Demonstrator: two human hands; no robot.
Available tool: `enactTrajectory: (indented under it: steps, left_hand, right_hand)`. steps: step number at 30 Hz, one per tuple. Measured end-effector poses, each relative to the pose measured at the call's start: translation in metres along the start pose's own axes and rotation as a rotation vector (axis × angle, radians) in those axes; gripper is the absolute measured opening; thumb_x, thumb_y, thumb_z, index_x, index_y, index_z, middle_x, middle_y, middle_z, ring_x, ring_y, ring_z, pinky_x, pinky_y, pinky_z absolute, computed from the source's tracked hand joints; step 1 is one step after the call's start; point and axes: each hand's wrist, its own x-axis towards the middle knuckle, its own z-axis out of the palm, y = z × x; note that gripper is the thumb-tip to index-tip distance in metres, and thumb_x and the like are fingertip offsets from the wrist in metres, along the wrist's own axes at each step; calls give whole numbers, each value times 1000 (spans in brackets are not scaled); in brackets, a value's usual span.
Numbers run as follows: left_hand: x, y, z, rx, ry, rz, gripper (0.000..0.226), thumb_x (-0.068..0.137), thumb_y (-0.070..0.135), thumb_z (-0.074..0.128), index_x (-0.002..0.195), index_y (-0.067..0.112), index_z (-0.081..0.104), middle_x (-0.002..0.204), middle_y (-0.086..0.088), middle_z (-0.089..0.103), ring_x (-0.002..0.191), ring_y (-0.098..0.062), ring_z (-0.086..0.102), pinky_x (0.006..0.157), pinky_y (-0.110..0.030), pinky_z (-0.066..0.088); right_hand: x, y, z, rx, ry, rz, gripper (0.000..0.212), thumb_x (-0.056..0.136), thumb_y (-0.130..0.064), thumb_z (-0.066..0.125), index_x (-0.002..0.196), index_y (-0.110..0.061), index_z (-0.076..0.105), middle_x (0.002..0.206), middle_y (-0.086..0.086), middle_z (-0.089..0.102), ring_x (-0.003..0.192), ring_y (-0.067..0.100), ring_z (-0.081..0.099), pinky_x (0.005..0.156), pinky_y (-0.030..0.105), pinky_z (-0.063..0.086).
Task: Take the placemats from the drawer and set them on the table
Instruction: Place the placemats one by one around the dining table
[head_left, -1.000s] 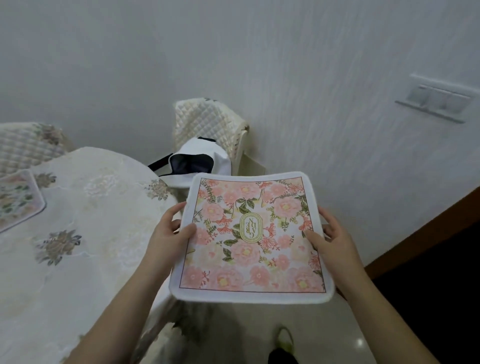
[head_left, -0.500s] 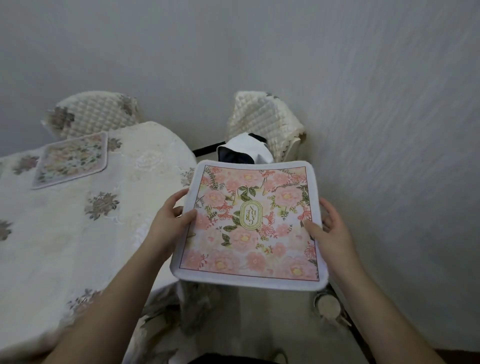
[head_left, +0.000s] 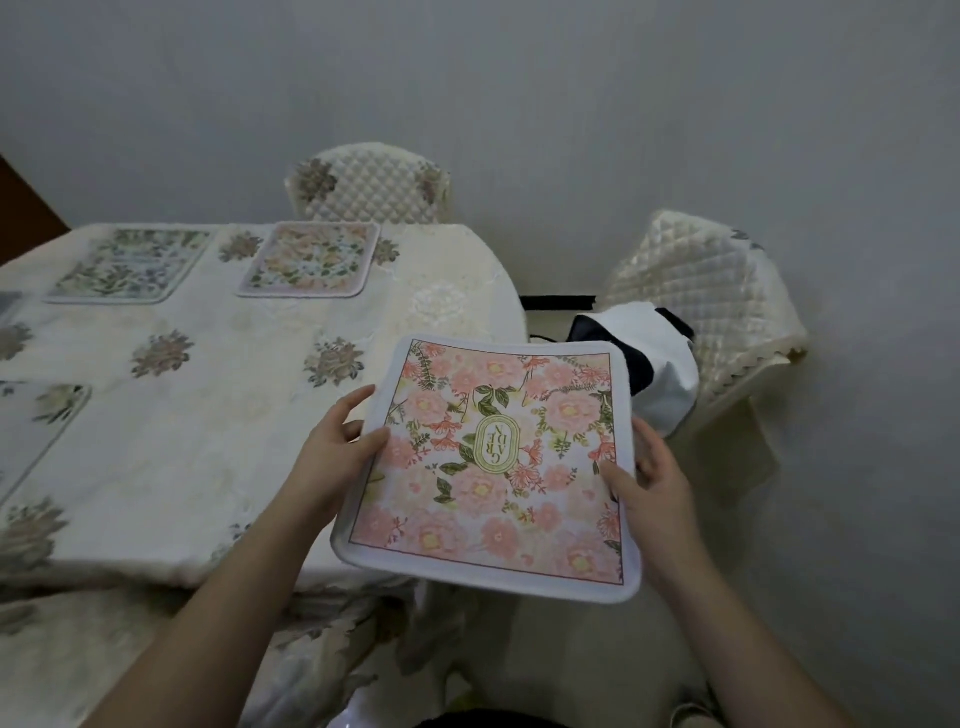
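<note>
Pink placemat now nearer the table, both hands pinching its side edges.

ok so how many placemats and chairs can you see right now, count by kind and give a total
placemats: 4. The pink floral placemat held by the left hand and right hand, plus three on the table: the far pink mat, the far green mat, and the cut-off mat at the left edge.
chairs: 2. The far chair and the right chair.
total: 6

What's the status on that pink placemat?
Both hands, left hand and right hand, gripping pink placemat. Held above table corner, not set. Nothing blocking.
</note>
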Motion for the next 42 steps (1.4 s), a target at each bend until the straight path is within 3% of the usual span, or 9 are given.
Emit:
enactTrajectory:
  steps: [5,12,19,24,29,34,39,42]
  left_hand:
    - [30,-8,-42,-7,103,-5,50,97,14,62,138,40,49,101,-3,76,83,-26,76,74,-52,61]
    - [59,-20,-90,83,209,6,50,97,15,62,139,40,49,100,2,76,80,-18,75,74,-47,62]
    - [83,-36,-114,111,287,-46,50,96,20,64,136,45,48,103,3,76,83,-17,75,77,-47,61]
    - [94,-45,-121,179,393,-109,51,95,22,65,136,47,47,104,8,74,84,-14,74,79,-46,61]
    - [102,-45,-118,206,505,-187,50,97,19,62,141,38,47,109,2,72,86,-18,72,78,-42,59]
    - [103,-49,-118,207,597,-245,48,97,16,60,139,37,50,109,0,71,79,-20,69,67,-33,55]
    - [86,-56,-132,179,643,-235,47,95,18,65,136,39,53,106,4,73,89,-16,72,79,-39,60]
    - [78,-63,-145,155,674,-230,46,94,16,65,133,39,56,105,4,73,86,-15,72,75,-34,60]
  right_hand:
    - [35,-5,52,-46,-92,-11,51,93,-10,62,131,-41,49,115,-8,67,93,7,70,70,31,60]
    - [69,4,118,-41,-199,30,56,94,-4,59,141,-30,42,118,-2,64,89,2,70,62,22,57]
    - [109,19,157,-79,-313,122,63,94,-8,61,143,-39,35,118,-1,62,98,17,68,71,34,59]
    - [143,27,181,-186,-467,156,68,94,-12,61,145,-41,27,118,-3,60,99,14,65,78,39,57]
    - [173,28,200,-251,-586,187,72,93,-14,63,147,-39,22,116,-1,62,93,4,63,71,29,52]
    - [182,28,212,-263,-691,227,76,93,-8,61,150,-34,17,109,-5,61,89,1,62,63,20,48]
    - [176,36,230,-307,-737,242,81,93,-6,59,151,-35,10,110,-5,61,92,10,64,82,39,53]
    - [168,39,242,-318,-781,235,81,93,-3,58,152,-31,10,106,-11,60,92,4,61,79,33,50]
